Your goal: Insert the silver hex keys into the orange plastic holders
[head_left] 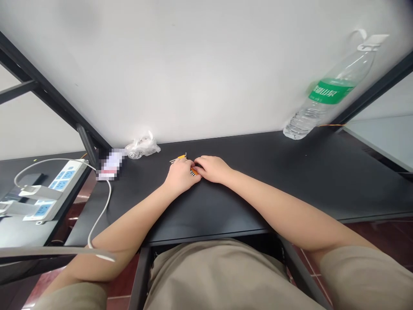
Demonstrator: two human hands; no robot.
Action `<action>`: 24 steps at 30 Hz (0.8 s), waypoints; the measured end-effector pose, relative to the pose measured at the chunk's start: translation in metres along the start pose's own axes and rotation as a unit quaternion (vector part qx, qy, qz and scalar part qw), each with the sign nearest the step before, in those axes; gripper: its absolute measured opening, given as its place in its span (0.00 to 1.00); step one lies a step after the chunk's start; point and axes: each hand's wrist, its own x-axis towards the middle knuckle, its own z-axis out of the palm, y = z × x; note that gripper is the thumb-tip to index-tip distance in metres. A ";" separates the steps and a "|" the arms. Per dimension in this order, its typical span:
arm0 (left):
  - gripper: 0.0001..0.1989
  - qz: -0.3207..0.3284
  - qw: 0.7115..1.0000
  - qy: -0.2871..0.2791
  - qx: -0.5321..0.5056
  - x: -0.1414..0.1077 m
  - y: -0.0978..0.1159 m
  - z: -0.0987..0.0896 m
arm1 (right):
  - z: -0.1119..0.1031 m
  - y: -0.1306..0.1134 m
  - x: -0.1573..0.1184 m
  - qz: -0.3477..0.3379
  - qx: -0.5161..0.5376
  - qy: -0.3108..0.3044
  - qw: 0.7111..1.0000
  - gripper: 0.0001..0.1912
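Near the middle of the black table, my left hand (180, 175) has its fingers closed round a small orange piece (193, 172) with black and white stripes. My right hand (211, 168) meets it from the right, its fingertips pinched at the same piece, with a small dark part between the two hands. Just beyond my left hand lies a yellow-orange holder (182, 156) with thin metal rods sticking out to the left; my fingers partly cover it. Most of the striped piece is hidden by my fingers.
A large water bottle (322, 92) with a green label leans at the back right. A crumpled clear plastic bag (143, 146) lies by the wall. At the left are a blurred packet (111, 164), a white cable (109, 202) and a power strip (61, 185) with plugs.
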 end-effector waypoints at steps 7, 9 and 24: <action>0.24 -0.050 0.999 -0.012 -0.004 -0.001 0.003 -0.004 | 0.005 0.000 0.001 0.018 -0.005 0.016 1.000 0.12; 0.22 -0.040 0.999 -0.013 0.012 -0.001 0.003 -0.005 | 0.006 0.001 0.000 0.025 0.013 0.034 0.999 0.11; 0.23 0.009 0.999 -0.003 0.045 -0.003 0.005 -0.007 | -0.005 0.004 0.001 0.043 0.212 0.032 0.976 0.09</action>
